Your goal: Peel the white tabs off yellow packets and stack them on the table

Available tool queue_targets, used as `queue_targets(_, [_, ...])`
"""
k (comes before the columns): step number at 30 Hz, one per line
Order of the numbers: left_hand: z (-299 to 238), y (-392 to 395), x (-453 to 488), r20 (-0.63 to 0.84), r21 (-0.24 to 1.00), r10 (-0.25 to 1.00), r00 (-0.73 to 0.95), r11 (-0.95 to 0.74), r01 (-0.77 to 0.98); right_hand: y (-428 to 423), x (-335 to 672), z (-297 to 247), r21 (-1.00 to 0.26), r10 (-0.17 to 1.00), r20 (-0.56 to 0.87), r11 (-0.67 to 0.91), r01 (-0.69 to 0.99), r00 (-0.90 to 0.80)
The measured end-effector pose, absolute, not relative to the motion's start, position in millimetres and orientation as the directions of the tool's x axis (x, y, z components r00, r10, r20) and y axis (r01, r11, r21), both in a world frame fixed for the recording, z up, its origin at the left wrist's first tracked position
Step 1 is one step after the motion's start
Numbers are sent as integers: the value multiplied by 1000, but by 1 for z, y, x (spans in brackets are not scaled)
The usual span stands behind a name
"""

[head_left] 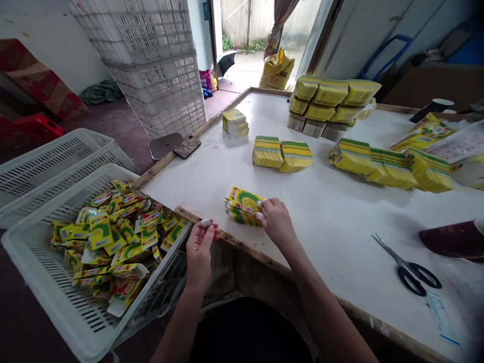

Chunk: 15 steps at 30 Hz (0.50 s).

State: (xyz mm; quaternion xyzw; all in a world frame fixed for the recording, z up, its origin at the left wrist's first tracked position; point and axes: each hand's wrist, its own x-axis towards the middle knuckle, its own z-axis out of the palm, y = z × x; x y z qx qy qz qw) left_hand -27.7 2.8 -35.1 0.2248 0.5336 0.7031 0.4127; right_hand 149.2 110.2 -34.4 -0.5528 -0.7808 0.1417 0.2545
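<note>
A small stack of flattened yellow-and-green cartons (244, 204) lies near the table's front edge. My right hand (275, 218) grips the right end of this stack, thumb and fingers closed on the top carton. White tape wraps its thumb and a finger. Just left of the stack, over the wooden edge, my left hand (202, 244) is closed with thumb and fingertips together; nothing shows between them. White tape covers one of its fingers too. A white plastic crate (151, 302) left of my left hand holds a heap of loose, filled-looking yellow cartons (113, 237).
Bundled cartons stand in rows (282, 154) and a tall pile (333, 101) farther back on the white table (325, 217). Black-handled scissors (412, 272) and a dark cup (454, 239) lie at right. A phone (187, 146) rests at the left edge, near stacked crates (151, 65).
</note>
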Motion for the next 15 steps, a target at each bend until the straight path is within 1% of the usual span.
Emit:
queue_targets(3, [-39,2,-21,-143,939,844,-517,-50,-341,107,153,-32,-481,928,246,368,795,-281])
queue_targets(8, [-39,0,-9,-178,939,903,-391,36,-343,99,149,-28,-483,926,289,361,798,-244])
queue_targets(11, [-36,-2,-4,-193,940,923,-332,76,-334,97,146,-29,-514,930,291,350,783,-224])
queue_targets(15, [-34,-5,0,-214,940,939,-270,122,-320,100,147,-29,-598,935,287,344,724,-207])
